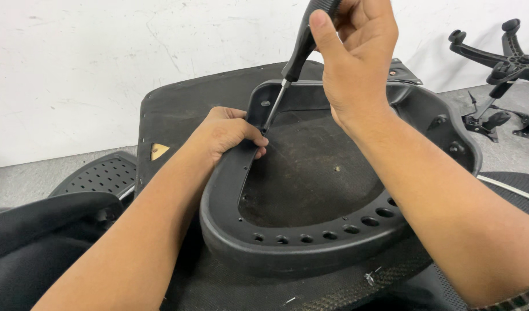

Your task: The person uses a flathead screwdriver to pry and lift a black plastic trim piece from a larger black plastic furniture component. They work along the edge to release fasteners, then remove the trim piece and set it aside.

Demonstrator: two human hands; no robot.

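A black plastic chair seat shell (310, 245) lies upside down on a black fabric-covered seat pad (184, 103). My right hand (353, 55) grips the black handle of a screwdriver (296, 55), whose metal shaft slants down to the shell's left rim. My left hand (227, 135) rests on that rim, fingertips pinching at the screwdriver's tip, where any screw is hidden. Holes run along the shell's front rim.
A perforated black plastic panel (100, 175) lies on the grey floor at left, with dark fabric (40, 242) in front of it. A black chair base with castor arms (503, 63) lies at the far right by the white wall. A loose screw (369, 279) sits on the pad.
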